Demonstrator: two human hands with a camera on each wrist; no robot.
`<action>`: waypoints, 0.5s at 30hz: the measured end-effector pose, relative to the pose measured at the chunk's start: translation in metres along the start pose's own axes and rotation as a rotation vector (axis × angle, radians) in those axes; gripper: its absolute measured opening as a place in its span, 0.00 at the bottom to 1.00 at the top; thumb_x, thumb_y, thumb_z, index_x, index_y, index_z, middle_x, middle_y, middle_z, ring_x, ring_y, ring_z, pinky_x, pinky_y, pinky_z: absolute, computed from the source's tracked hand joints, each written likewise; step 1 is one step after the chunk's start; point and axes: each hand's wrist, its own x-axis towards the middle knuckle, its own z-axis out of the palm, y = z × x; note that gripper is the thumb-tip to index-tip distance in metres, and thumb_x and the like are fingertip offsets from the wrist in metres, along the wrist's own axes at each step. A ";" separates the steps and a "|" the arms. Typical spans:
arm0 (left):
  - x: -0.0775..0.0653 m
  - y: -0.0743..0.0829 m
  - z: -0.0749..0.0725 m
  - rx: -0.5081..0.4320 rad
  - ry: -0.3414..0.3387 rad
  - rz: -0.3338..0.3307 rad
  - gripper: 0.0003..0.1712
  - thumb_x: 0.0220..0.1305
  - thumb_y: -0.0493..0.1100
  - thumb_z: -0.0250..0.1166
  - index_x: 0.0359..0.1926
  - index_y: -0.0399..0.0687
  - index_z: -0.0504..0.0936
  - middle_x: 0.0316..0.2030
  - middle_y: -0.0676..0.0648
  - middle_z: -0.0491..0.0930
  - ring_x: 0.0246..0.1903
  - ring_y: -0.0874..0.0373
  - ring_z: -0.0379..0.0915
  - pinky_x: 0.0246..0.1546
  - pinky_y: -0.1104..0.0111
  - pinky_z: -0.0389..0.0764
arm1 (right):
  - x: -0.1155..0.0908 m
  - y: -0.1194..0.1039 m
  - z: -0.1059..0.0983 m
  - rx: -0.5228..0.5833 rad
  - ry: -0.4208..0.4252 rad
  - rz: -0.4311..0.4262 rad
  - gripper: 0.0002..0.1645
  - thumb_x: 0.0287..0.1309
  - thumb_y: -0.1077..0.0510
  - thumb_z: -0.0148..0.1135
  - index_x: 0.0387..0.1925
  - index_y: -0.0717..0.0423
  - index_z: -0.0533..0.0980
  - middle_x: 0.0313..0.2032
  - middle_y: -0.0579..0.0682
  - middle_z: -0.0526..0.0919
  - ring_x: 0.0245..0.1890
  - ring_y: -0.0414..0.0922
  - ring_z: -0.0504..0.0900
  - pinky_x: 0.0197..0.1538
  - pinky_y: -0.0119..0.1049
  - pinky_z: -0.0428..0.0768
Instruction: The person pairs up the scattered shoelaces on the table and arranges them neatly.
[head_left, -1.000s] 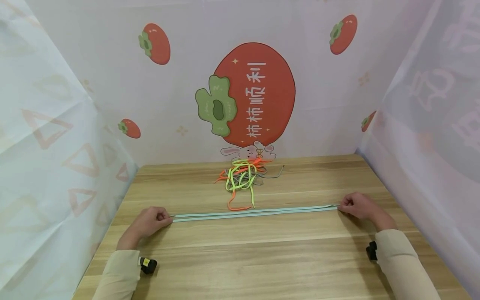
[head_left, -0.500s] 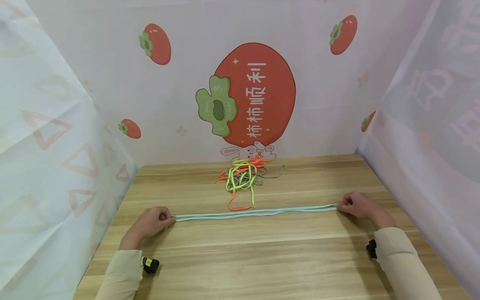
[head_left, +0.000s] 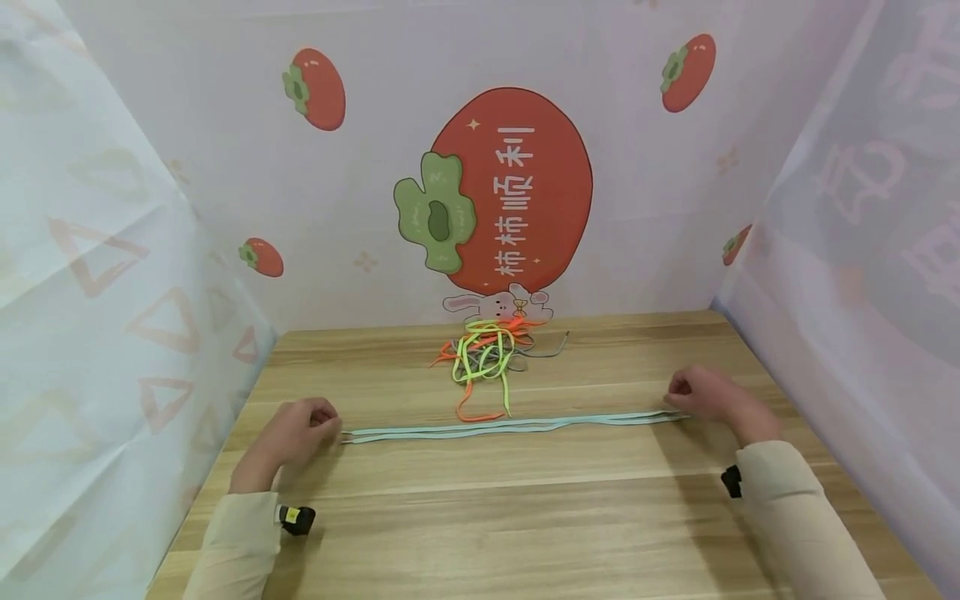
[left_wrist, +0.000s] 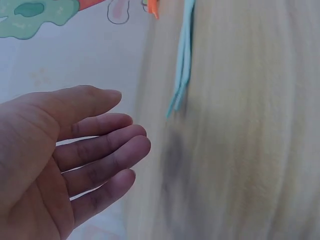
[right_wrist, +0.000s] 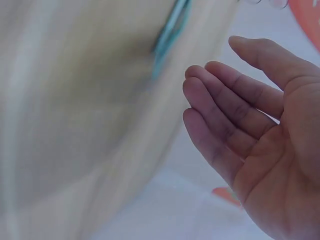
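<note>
Pale-blue laces (head_left: 517, 425) cross mid-frame straight, likely to stay untangled; left hand (head_left: 297, 433) and right hand (head_left: 711, 395) hover empty, relaxed.

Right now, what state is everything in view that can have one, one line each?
Left grip: loosely curved, holding nothing
Right grip: loosely curved, holding nothing
Pale blue strands: laid out side by side, nearly straight
Yellow-green lace: tangled, one end trailing out
Orange lace: tangled, ends sticking out
Gray lace: tangled, partly hidden, one end sticking out
</note>
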 end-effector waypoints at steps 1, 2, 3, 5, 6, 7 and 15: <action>0.002 0.002 -0.002 0.003 -0.001 0.013 0.08 0.75 0.43 0.66 0.42 0.43 0.88 0.37 0.48 0.88 0.39 0.55 0.83 0.44 0.55 0.85 | 0.002 -0.006 -0.001 -0.008 0.003 -0.011 0.10 0.70 0.56 0.67 0.37 0.60 0.84 0.34 0.49 0.87 0.34 0.43 0.81 0.39 0.42 0.81; 0.004 0.005 -0.003 0.005 0.000 0.024 0.08 0.75 0.43 0.66 0.42 0.43 0.88 0.37 0.47 0.89 0.39 0.54 0.84 0.44 0.54 0.85 | 0.004 -0.012 -0.002 -0.018 0.004 -0.018 0.10 0.70 0.55 0.67 0.38 0.59 0.84 0.35 0.49 0.87 0.36 0.43 0.82 0.41 0.43 0.82; 0.006 0.008 -0.004 0.010 -0.002 0.040 0.09 0.75 0.43 0.66 0.43 0.42 0.88 0.38 0.47 0.89 0.39 0.54 0.84 0.44 0.53 0.86 | 0.007 -0.019 -0.003 -0.024 0.003 -0.026 0.10 0.71 0.55 0.67 0.39 0.59 0.84 0.36 0.49 0.88 0.37 0.43 0.83 0.42 0.44 0.83; 0.011 0.014 -0.004 0.021 -0.003 0.072 0.09 0.75 0.42 0.66 0.44 0.41 0.88 0.38 0.47 0.89 0.40 0.54 0.85 0.45 0.53 0.86 | 0.012 -0.032 -0.004 -0.025 0.003 -0.053 0.11 0.71 0.55 0.67 0.41 0.60 0.84 0.38 0.50 0.88 0.38 0.44 0.84 0.43 0.46 0.84; 0.014 0.018 -0.004 0.023 -0.008 0.083 0.09 0.75 0.42 0.66 0.45 0.41 0.88 0.39 0.47 0.89 0.40 0.54 0.85 0.45 0.53 0.86 | 0.015 -0.039 -0.004 -0.027 0.005 -0.068 0.11 0.71 0.55 0.67 0.42 0.60 0.84 0.38 0.51 0.88 0.38 0.44 0.84 0.44 0.46 0.84; 0.017 0.021 -0.004 0.025 -0.011 0.099 0.10 0.75 0.42 0.66 0.46 0.40 0.88 0.39 0.47 0.89 0.40 0.54 0.85 0.46 0.53 0.86 | 0.018 -0.046 -0.004 -0.026 0.002 -0.082 0.11 0.71 0.55 0.67 0.43 0.61 0.84 0.38 0.51 0.88 0.38 0.44 0.84 0.44 0.46 0.85; 0.039 0.056 0.006 0.027 -0.028 0.208 0.12 0.75 0.41 0.65 0.50 0.37 0.88 0.42 0.44 0.90 0.42 0.51 0.86 0.47 0.51 0.87 | 0.045 -0.100 0.006 -0.065 0.011 -0.184 0.09 0.71 0.56 0.68 0.44 0.57 0.86 0.37 0.47 0.89 0.36 0.40 0.83 0.45 0.43 0.85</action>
